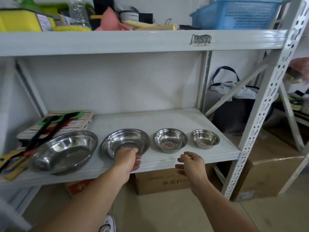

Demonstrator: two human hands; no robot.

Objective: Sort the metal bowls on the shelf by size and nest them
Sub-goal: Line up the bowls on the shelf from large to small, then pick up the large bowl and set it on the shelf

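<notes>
Several steel bowls stand in a row on the white shelf (167, 118), shrinking from left to right. The largest bowl (65, 150) is at the left. Beside it is the second bowl (123, 141), and my left hand (127, 159) grips its near rim, thumb inside. Right of that sits the third bowl (170, 139), with a red and blue sticker in its bottom. The smallest bowl (205, 138) is at the far right. My right hand (190, 163) hovers open in front of the shelf edge, below the third bowl, holding nothing.
A striped board with black, green and red utensils (55, 122) lies at the shelf's left. The perforated upright post (265, 111) stands at the right. Cardboard boxes (160, 181) sit on the floor under the shelf. The upper shelf carries a blue basket (237, 14) and clutter.
</notes>
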